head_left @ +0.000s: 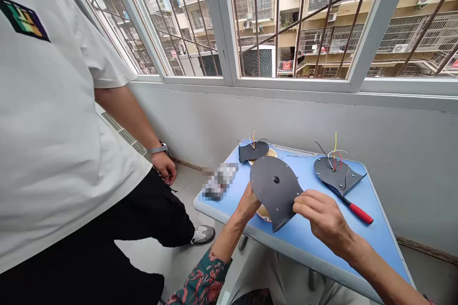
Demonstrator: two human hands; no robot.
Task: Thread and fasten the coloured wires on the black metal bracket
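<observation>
A dark grey, teardrop-shaped plate (274, 195) with a small round black fitting near its middle is held up over the table's front part. My left hand (249, 204) grips it from the left side, its fingers hidden behind the plate. On the right edge, my right hand (324, 217) pinches the plate with bent fingers. Beneath the plate, a round tan piece with a red rim (264, 213) partly shows.
The blue table (315, 238) also bears two similar dark plates with coloured wires, one at the back (250, 151) and one at the right (334, 176). A red-handled tool (361, 213) sticks out under the right one. Another person (53, 119) stands at left.
</observation>
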